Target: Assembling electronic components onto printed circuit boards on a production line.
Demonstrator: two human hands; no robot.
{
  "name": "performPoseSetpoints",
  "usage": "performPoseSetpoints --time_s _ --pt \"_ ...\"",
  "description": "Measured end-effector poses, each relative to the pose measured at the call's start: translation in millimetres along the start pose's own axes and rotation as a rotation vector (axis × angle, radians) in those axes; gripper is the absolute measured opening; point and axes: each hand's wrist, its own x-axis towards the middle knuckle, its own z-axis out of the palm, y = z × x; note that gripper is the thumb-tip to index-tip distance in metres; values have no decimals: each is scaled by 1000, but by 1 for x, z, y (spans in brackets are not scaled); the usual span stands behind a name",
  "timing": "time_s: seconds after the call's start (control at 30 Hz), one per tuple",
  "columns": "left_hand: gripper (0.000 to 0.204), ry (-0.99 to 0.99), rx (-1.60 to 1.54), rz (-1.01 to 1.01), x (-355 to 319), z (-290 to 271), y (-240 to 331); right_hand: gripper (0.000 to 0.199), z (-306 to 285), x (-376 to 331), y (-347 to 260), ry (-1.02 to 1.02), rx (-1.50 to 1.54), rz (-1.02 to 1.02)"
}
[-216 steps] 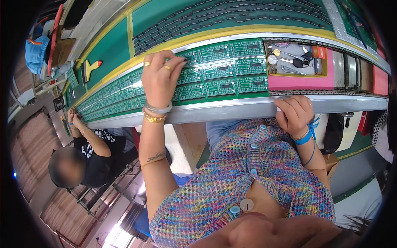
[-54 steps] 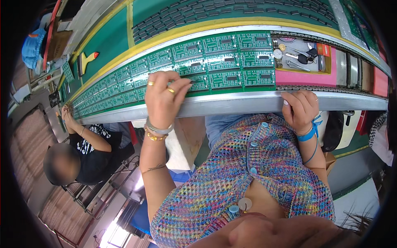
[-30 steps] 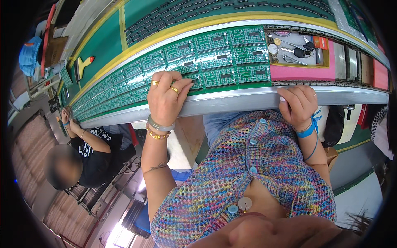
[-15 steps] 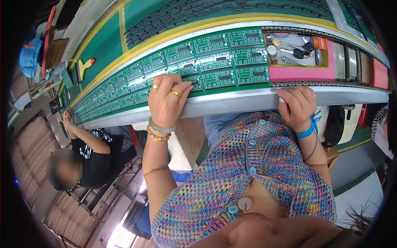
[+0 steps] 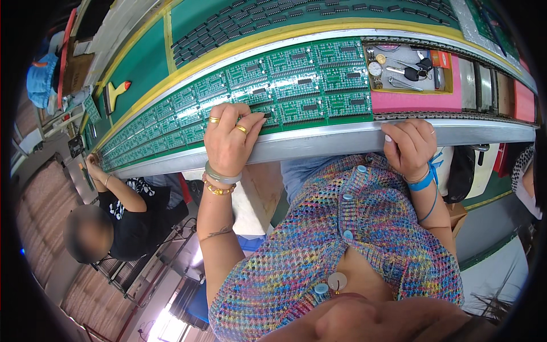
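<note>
Right up close, we see our bright knitted cardigan (image 5: 307, 228), with pale blue buttons down the front. Past it, our right hand (image 5: 411, 145) is curled, its fingers set on the front metal rail (image 5: 319, 137); we cannot tell if anything is tucked inside it. Our left hand (image 5: 228, 139) reaches over the same rail. Its thumb and first finger come close together at the tips, next to a small black chip (image 5: 268, 115). That chip is on a green board in the row nearest to us, just to the right of the fingertips. We cannot tell if they pinch it, push it or only touch it.

The step in hand looks to us like setting a chip in its spot. We think the next move calls for a soft, straight press, since a tilted push could bend the tiny legs.

On the right, the other circuit boards (image 5: 302, 108) each show a black chip. Next to them is a yellow-edged box (image 5: 449, 77) with keys and a watch. Farther off, loose chips (image 5: 342, 9) lie in rows on a green mat (image 5: 142, 62). Far to the left, we see a co-worker (image 5: 137, 233) in black.
</note>
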Motion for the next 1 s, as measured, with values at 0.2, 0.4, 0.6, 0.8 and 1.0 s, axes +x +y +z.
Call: performPoseSetpoints --time_s 0.2,0.4,0.6,0.8,1.0 --pt "19 -18 6 -24 2 -2 3 18 0 0 0 -3 12 1" --pt "18 -25 -24 -71 4 2 5 18 -1 -1 1 -5 1 -2" --pt "17 -49 -40 -104 5 1 7 18 0 -1 2 -3 7 0" --pt "26 -112 -17 -51 -7 -8 13 17 -1 1 0 0 7 -7" --pt "51 -243 -59 -78 -32 -16 9 27 4 20 -14 -84 112 13"
